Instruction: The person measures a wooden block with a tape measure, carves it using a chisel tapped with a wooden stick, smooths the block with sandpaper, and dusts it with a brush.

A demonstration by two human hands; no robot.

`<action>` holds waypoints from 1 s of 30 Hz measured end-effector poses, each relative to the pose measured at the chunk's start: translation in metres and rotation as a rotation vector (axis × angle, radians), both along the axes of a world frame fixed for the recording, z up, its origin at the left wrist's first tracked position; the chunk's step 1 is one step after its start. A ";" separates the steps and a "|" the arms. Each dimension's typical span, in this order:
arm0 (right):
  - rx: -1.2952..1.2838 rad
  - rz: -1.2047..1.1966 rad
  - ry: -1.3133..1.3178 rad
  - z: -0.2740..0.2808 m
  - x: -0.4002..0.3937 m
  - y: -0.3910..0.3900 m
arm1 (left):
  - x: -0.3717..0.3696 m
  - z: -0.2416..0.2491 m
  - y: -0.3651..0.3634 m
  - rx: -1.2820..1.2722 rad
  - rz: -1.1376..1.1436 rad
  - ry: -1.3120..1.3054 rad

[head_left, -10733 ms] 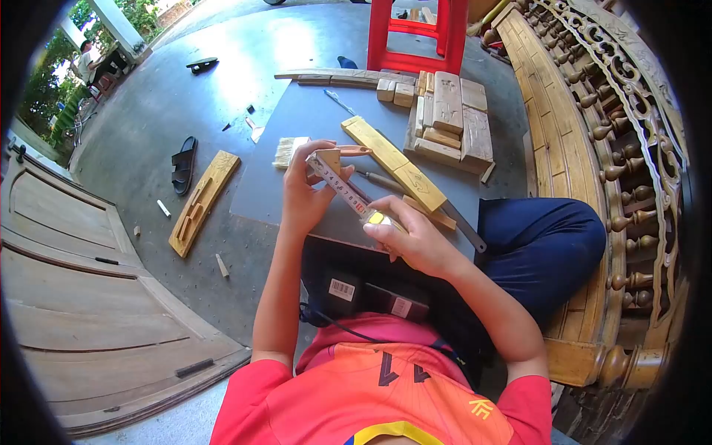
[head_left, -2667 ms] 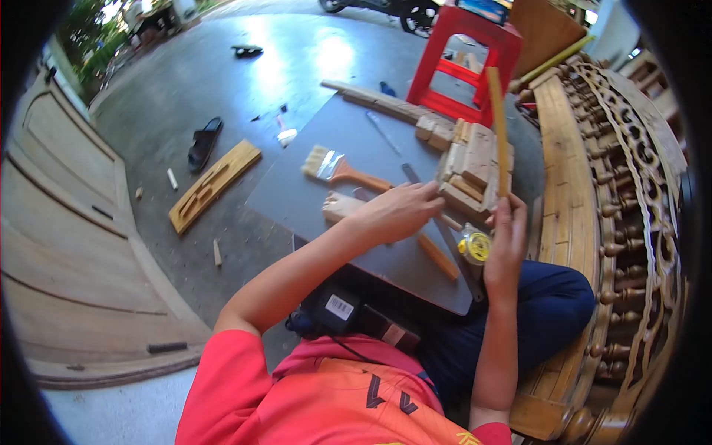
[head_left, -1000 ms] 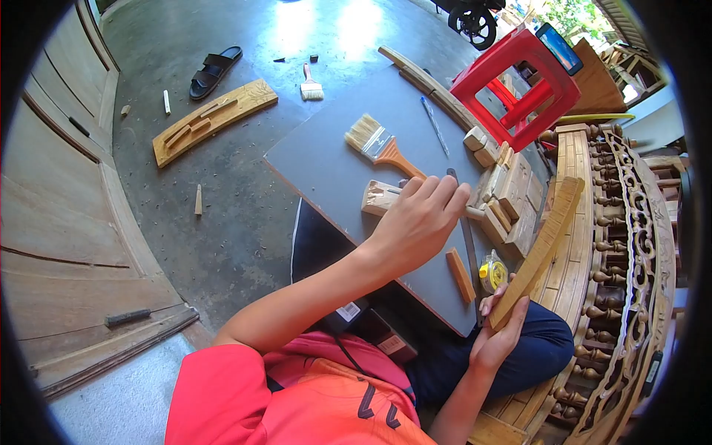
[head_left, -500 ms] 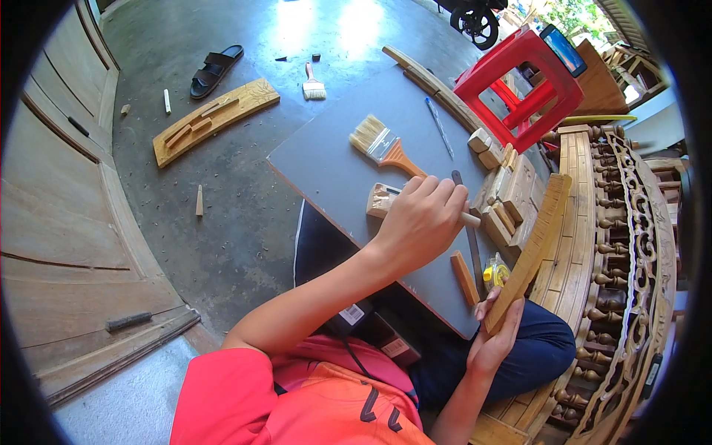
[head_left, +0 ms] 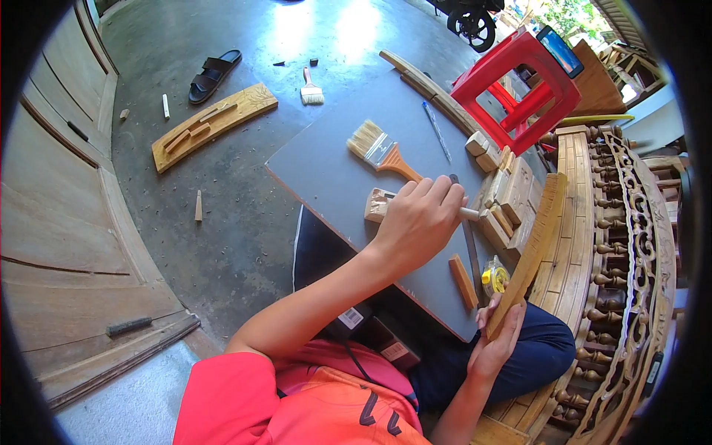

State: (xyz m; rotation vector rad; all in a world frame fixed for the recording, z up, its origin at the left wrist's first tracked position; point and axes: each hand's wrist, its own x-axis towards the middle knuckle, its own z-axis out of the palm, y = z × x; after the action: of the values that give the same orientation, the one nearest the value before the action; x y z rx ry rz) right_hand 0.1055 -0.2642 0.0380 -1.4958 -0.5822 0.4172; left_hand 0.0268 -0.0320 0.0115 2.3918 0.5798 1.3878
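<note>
My left hand [head_left: 419, 222] is closed, back up, around a pale wooden-handled tool [head_left: 376, 205]. The tool's block-like end shows left of the fingers and a pale rod end sticks out at the right. My right hand [head_left: 498, 337], palm up, grips the lower end of a long curved wooden piece [head_left: 535, 256] that slants up and away. Beside that hand lie a yellow tape measure [head_left: 495, 276] and a reddish wooden strip [head_left: 463, 282]. A wide brush [head_left: 377, 148] with an orange handle rests on the grey board [head_left: 319, 163], just beyond my left hand.
Wooden blocks [head_left: 515, 194], a dark metal bar [head_left: 472, 256] and a blue pen [head_left: 436, 130] lie on the board. Past it are a red stool [head_left: 512, 122] with a phone [head_left: 560, 50], and carved wooden furniture [head_left: 604, 278]. On the floor: a curved board [head_left: 215, 122], a sandal [head_left: 215, 74], a small brush [head_left: 311, 93].
The view has shifted very slightly. The curved wooden piece has tilted and moved a little to the left at its top. Both hands keep their holds.
</note>
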 end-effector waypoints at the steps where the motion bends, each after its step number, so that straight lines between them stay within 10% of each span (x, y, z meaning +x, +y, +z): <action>1: -0.008 0.000 -0.012 0.002 0.000 -0.001 | 0.001 0.000 0.001 0.002 0.006 -0.007; 30: 0.334 -0.209 -0.197 0.070 0.031 -0.001 | -0.003 0.016 0.002 -0.160 0.164 0.139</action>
State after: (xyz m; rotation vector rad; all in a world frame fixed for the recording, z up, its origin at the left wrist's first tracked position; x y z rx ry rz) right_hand 0.1363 -0.2650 0.1083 -1.2658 -0.6101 0.0066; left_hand 0.0239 -0.0298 0.0271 2.3682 0.9055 1.1931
